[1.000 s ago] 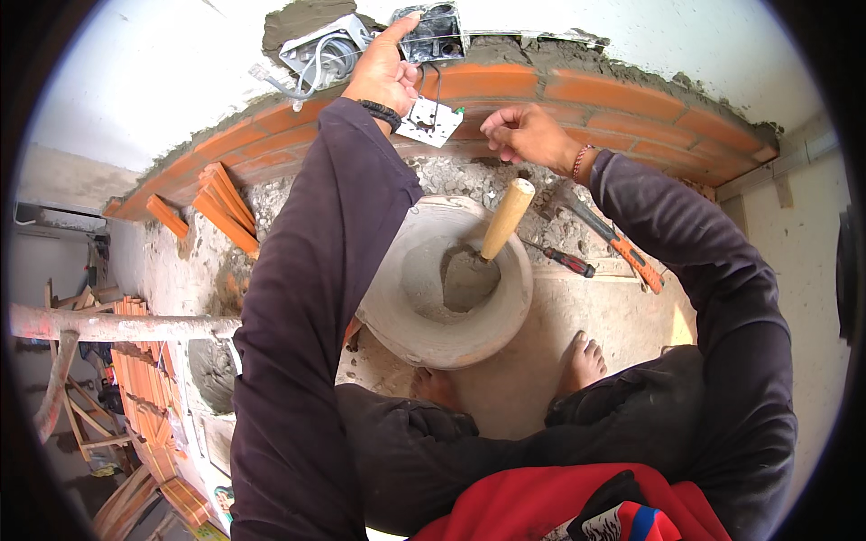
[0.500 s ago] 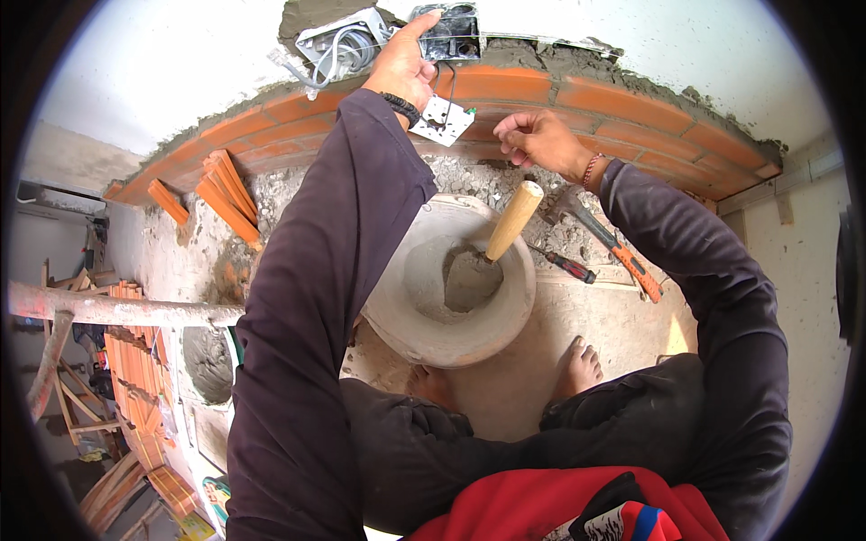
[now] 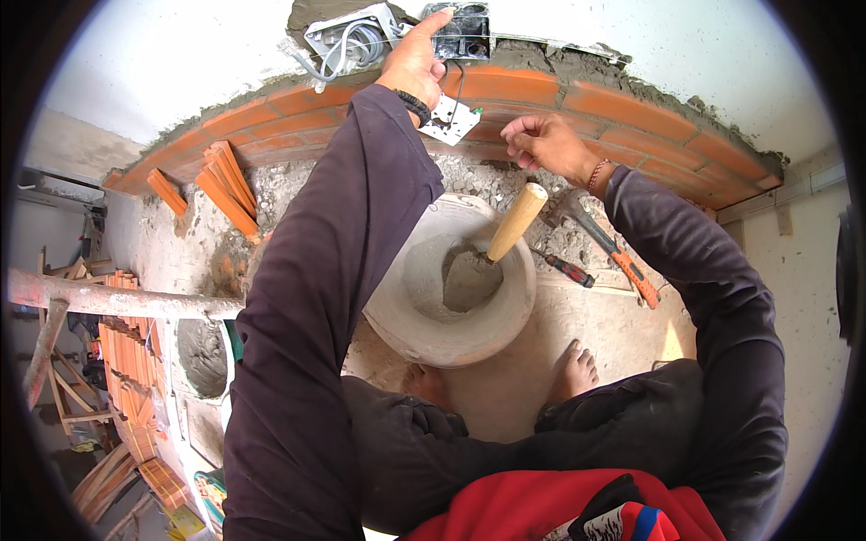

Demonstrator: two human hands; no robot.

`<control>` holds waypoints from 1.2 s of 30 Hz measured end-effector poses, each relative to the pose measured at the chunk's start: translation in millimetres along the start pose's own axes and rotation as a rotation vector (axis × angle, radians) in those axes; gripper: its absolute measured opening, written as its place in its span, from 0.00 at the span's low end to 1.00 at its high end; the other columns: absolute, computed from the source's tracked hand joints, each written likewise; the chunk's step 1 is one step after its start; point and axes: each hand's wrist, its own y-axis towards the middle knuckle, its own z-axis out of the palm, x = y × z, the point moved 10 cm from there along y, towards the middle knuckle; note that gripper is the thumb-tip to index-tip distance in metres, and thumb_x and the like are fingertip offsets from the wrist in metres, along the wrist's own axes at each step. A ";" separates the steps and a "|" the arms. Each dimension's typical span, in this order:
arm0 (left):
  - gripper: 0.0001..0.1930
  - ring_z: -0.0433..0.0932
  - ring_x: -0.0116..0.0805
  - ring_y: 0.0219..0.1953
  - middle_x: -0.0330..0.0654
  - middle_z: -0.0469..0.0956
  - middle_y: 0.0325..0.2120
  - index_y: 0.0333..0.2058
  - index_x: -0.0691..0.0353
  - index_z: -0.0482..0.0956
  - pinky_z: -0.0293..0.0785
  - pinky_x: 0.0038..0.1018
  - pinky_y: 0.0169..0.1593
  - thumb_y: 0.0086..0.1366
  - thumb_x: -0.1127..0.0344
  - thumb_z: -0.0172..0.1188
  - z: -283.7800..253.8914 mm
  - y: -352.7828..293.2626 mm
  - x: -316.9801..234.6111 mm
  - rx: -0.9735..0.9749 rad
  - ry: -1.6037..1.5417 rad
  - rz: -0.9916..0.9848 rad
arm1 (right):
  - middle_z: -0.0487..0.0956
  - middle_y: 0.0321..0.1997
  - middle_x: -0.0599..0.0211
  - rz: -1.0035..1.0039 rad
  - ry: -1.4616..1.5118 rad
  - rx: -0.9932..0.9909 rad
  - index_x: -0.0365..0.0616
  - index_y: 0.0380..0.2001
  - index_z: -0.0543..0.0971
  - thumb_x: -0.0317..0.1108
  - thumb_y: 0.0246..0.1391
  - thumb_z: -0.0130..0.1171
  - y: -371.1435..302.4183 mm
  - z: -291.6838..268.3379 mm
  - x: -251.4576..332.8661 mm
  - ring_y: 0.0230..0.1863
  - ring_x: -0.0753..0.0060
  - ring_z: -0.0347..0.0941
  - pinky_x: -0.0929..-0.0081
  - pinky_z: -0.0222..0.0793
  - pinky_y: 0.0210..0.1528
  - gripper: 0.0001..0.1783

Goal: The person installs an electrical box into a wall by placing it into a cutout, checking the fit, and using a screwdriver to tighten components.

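The fingers [image 3: 435, 23] of the left hand [image 3: 412, 68] are spread, one digit stretched over the upper left part of the black box [image 3: 467, 43] while the others curl below — whether they clamp it I cannot tell. The right hand [image 3: 552, 147] hangs in front of the brick courses [image 3: 622, 108], its fingers loosely bent; whether thumb and fingertips meet is unclear. From the left, a pale pipe [image 3: 126, 299] crosses above stacked orange bricks [image 3: 126, 356], with a container of wet mortar [image 3: 202, 358] beside them. Next come a few loose bricks [image 3: 223, 194] near the foot of the wall, then, higher up, a white-edged box [image 3: 391, 17] with coiled grey cable [image 3: 347, 50] in it. Just right of that sits the black box, above the brick courses, and under the left hand a white plate [image 3: 456, 125] hangs on a dark cord [image 3: 461, 83]. A round basin [image 3: 487, 337] stands on the ground between the person's feet and the wall, a wooden handle [image 3: 518, 224] slanting up out of it. Right of the basin lie a screwdriver [image 3: 572, 270] and — farther right — a hammer [image 3: 618, 255] with an orange and dark handle.
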 end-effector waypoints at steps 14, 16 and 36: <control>0.21 0.52 0.22 0.12 0.32 0.56 0.11 0.44 0.50 0.75 0.46 0.24 0.15 0.57 0.47 0.64 3.5 -10.0 3.6 0.026 -0.016 -0.056 | 0.80 0.29 0.72 0.000 0.009 0.001 0.43 0.37 0.79 0.34 0.58 0.56 0.5 -1.0 -1.8 0.23 0.83 0.73 0.83 0.71 0.25 0.08; 0.21 0.53 0.22 0.12 0.32 0.57 0.11 0.44 0.49 0.75 0.46 0.23 0.15 0.57 0.46 0.64 5.2 -10.2 4.8 0.048 -0.007 -0.072 | 0.80 0.29 0.72 0.004 0.009 -0.001 0.43 0.37 0.80 0.34 0.58 0.56 -0.7 -2.2 -1.5 0.23 0.83 0.73 0.83 0.71 0.25 0.08; 0.17 0.50 0.22 0.24 0.29 0.64 0.34 0.34 0.48 0.79 0.55 0.17 0.28 0.47 0.53 0.73 -9.4 -3.2 6.7 -0.159 -0.078 -0.061 | 0.79 0.30 0.72 0.027 -0.034 0.030 0.44 0.40 0.78 0.31 0.60 0.52 -2.3 0.8 1.2 0.28 0.82 0.74 0.82 0.73 0.28 0.08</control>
